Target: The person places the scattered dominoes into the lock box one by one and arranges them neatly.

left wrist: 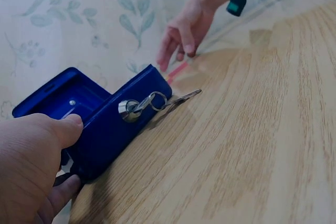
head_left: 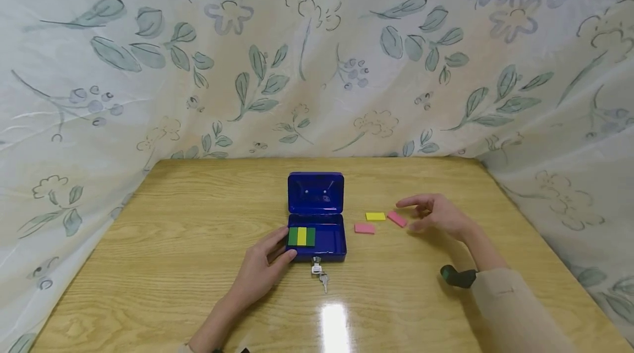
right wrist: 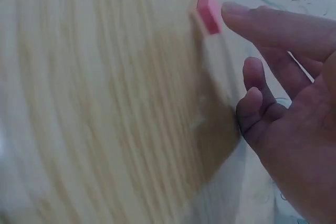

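A blue cash box (head_left: pixel 327 256) stands on the table with its lid (head_left: pixel 316 190) raised. Inside, at its left, lie green blocks (head_left: pixel 293 236) with a yellow block (head_left: pixel 302 236) between them. My left hand (head_left: pixel 262 265) holds the box by its left side, thumb at the front corner (left wrist: pixel 71 127). From the lock (left wrist: pixel 128 109) at the front hangs a ring with a key (head_left: pixel 324 280). Right of the box my right hand (head_left: pixel 441 216) hovers, fingers parted and holding nothing, close by a tilted pink block (head_left: pixel 397 219).
Another yellow block (head_left: pixel 375 216) and a second pink block (head_left: pixel 364 228) lie between the box and my right hand. The wooden table (head_left: pixel 198 193) ends at a floral cloth (head_left: pixel 317 94) behind. A dark strapped device (head_left: pixel 458 277) sits on the right wrist.
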A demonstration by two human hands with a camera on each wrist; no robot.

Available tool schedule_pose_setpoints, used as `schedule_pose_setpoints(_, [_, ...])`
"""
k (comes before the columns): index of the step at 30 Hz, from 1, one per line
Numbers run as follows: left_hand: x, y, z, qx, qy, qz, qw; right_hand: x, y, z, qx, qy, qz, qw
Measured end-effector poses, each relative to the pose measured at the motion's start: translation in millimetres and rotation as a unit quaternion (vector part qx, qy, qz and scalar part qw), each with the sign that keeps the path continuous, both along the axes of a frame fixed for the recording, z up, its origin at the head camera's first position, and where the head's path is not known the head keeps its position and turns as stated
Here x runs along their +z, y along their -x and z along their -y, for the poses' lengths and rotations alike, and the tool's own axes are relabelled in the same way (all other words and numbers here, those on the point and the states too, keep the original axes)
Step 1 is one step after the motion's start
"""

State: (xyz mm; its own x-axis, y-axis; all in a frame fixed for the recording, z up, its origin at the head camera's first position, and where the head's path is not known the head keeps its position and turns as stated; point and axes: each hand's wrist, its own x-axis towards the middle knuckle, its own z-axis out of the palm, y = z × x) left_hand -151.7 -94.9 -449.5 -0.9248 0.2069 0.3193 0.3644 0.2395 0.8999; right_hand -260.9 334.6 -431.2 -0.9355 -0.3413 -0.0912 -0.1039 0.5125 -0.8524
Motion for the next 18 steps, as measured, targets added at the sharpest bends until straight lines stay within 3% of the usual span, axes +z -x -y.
schedule_pose_setpoints(7, [-18.8,12.0,6,-0.020,0.005,0.010,0.9998,-3.1,5.5,-1,0.022,-0.008,0.004,1.000])
schedule_pose_setpoints(12, [-19.3,12.2,6,-0.020,-0.018,0.008,0.9996,-5.0,11.1,1,0.042,-0.012,0.006,0.999])
schedule_pose_setpoints(18, [-17.5,10.1,7,-0.018,-0.005,0.009,0.9998,-7.9,15.9,3,0.066,0.005,0.032,0.997])
